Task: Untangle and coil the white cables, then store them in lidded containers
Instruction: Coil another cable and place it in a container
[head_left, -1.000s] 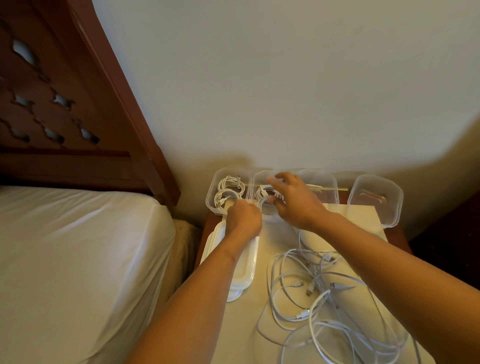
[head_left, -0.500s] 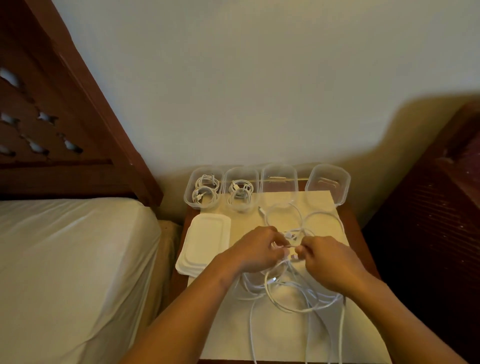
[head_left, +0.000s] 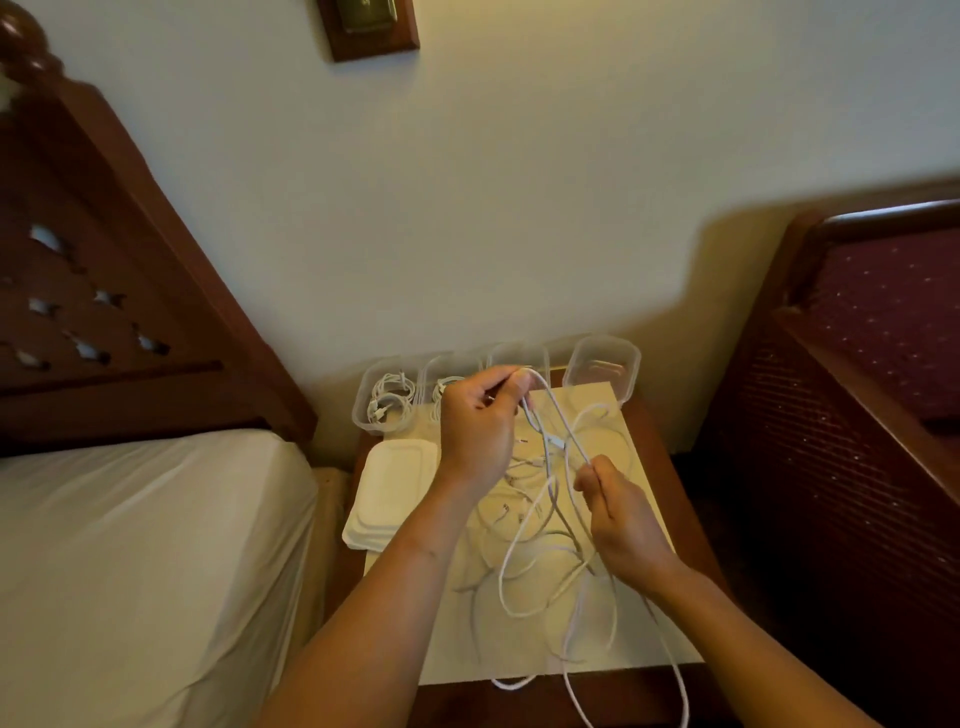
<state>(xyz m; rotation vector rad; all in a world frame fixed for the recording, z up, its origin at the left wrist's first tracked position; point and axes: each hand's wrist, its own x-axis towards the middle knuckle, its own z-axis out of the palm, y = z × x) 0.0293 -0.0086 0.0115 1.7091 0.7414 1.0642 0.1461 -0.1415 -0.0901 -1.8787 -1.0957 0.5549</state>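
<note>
A tangle of white cables (head_left: 540, 561) lies on the white-topped bedside table (head_left: 649, 639). My left hand (head_left: 480, 421) is raised over it, pinching one end of a white cable near its plug. My right hand (head_left: 621, 512) grips the same cable lower down, so a loop hangs between the two hands. Several clear containers stand in a row at the back: the leftmost (head_left: 387, 400) holds a coiled cable, the second (head_left: 441, 387) also holds one and is partly hidden by my left hand, the rightmost (head_left: 602, 366) holds nothing. A stack of white lids (head_left: 389, 491) lies at the table's left.
A bed with a white sheet (head_left: 145, 561) and a dark wooden headboard (head_left: 119, 291) is on the left. A dark upholstered chair (head_left: 857, 395) stands to the right. The wall is right behind the containers. Some cable hangs over the table's front edge.
My hands left the second container, came back to the tangle and took hold of one cable. The left hand has since lifted its end up and away from the right hand.
</note>
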